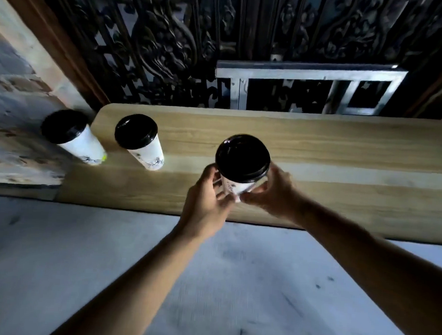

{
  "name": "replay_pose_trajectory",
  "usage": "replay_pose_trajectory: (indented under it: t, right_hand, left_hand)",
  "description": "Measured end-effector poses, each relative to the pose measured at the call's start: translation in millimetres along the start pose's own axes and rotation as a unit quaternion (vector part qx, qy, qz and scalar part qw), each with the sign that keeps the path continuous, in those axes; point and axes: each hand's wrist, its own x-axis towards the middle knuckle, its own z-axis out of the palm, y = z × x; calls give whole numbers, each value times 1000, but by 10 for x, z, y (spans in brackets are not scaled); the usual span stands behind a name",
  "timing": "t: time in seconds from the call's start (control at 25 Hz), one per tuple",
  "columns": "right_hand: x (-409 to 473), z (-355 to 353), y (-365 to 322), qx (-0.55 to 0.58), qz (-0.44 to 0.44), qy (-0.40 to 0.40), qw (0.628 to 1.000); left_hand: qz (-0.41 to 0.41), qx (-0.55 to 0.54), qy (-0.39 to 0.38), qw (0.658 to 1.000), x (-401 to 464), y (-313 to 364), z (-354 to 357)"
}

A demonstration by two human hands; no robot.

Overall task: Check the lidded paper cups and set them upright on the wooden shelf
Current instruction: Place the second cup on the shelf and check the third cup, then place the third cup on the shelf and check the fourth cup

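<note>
A white paper cup with a black lid point(242, 159) is held upright over the middle of the wooden shelf point(320, 153). My left hand point(207, 200) grips its left side and my right hand point(270, 194) grips its right side, below the lid. Whether its base touches the shelf is hidden by my hands. A second lidded cup point(140, 142) stands upright on the shelf's left part. A third lidded cup point(73, 136) stands upright at the shelf's far left end.
Behind the shelf rises a dark carved wooden screen point(171, 38) with a metal frame point(309, 87) leaning against it. A stone wall point(9, 116) is at the left. Grey concrete floor point(232, 286) lies below the shelf's front edge.
</note>
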Motion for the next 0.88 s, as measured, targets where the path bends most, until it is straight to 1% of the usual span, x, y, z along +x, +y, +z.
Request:
replay_pose_trajectory:
  t: [0.12,0.28,0.36,0.56,0.68,0.76,0.88]
  right_hand:
    - [523,72,179,-47,-1,10,999]
    - [802,37,371,-64,-18,28,997]
    - [834,53,443,-75,-14,22,997]
    - [868,129,511,-86,8,38,996]
    - [918,174,537,-68,22,42,997]
    - [911,164,545,-71,33,29,996]
    - [731,39,534,-109,62,-2,992]
  left_hand:
    - [11,16,-7,1000,591,-209,4]
    - [29,34,-11,999,929,-275,119]
    - [34,47,-17,998,983,-308,153]
    - [47,99,-12,994,1110,-446,205]
    - [41,91,-4,995,1166,-484,227]
    - [39,105,-3,994,1161,-509,233]
    - [27,119,6,993,1033,-534,165]
